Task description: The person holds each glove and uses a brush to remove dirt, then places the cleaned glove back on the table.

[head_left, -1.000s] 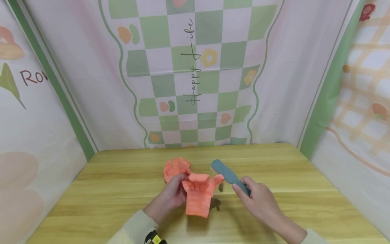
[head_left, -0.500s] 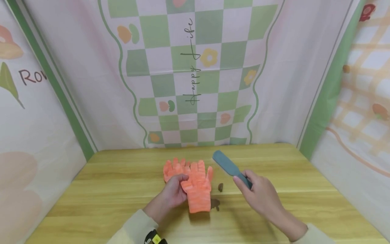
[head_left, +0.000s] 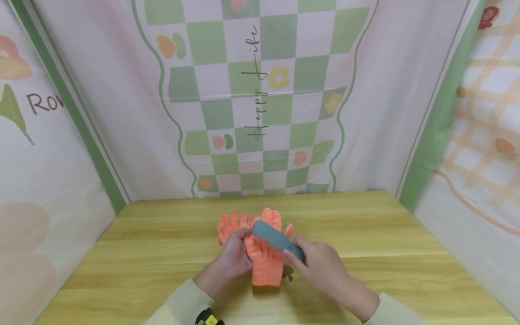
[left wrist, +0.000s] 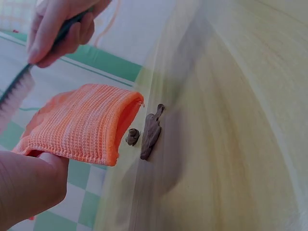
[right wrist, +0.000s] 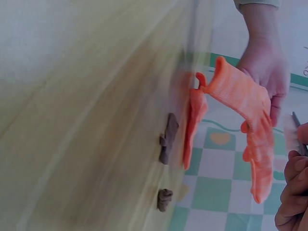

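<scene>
My left hand (head_left: 232, 257) holds an orange knit glove (head_left: 267, 271) by its side, thumb on top. The glove is raised off the table, cuff toward me, and its opening shows in the left wrist view. My right hand (head_left: 325, 266) grips the handle of a blue-grey brush (head_left: 271, 235), whose head crosses over the glove's fingers in the head view. White bristles (left wrist: 17, 96) face the glove; in the right wrist view a small gap separates them from it. A second orange glove (head_left: 231, 225) lies on the table behind my left hand.
Two dark brown lumps, one long (left wrist: 151, 134) and one small (left wrist: 133, 137), lie on the wooden table (head_left: 162, 234) beneath and right of the raised glove. A patterned curtain (head_left: 276, 113) stands behind the table's far edge.
The raised glove's fingers, folded toward me at first, now point away and upward. My right hand has moved left, bringing the brush over the glove. The left hand has barely shifted.
</scene>
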The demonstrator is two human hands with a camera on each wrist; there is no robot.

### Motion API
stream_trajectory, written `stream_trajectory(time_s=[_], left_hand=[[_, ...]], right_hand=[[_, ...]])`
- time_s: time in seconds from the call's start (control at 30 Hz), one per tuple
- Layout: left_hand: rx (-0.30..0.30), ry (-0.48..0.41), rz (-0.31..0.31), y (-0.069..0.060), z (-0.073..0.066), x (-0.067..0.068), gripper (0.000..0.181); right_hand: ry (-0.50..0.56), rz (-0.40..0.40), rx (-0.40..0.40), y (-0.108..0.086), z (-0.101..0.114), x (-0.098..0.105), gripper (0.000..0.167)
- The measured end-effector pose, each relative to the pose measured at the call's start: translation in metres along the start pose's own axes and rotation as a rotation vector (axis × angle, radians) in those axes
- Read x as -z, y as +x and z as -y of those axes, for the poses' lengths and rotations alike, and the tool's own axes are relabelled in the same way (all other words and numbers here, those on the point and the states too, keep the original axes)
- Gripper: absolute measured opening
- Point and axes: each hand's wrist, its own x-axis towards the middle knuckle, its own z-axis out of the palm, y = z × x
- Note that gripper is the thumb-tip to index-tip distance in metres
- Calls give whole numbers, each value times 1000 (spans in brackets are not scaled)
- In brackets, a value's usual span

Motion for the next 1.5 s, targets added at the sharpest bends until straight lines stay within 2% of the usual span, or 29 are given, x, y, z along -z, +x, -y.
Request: stream_trajectory(time_s=[0.13, 0.43, 0.6, 0.77, 0.97, 1.17, 1.37, 1.5], left_hand=[[-7, 5, -17, -1, 0, -3, 55], [-13, 56, -81, -1, 5, -1, 57], [-20, 35, -104, -1, 6, -1, 57], [-21, 28, -98, -2, 3, 2, 58], [-23, 48, -84, -4, -2, 9, 59], [-49, 28, -129, -6, -7, 15, 57], [-51, 26, -131, -5, -9, 17, 57], [-43, 41, -110, -4, -8, 15, 57]], right_hand=[[-40, 59, -21, -2, 1, -5, 25], [-100, 117, -66, -7, -4, -7, 24], [-111, 88, -38, -14, -8, -8, 20], [-101, 81, -20, -20, -11, -5, 19], [-81, 86, -50, -28, -15, 1, 24], [-111, 86, -87, -32, -21, 7, 20], [-142, 70, -113, -27, -23, 13, 21], [-114, 10, -37, -15, -17, 12, 23]])
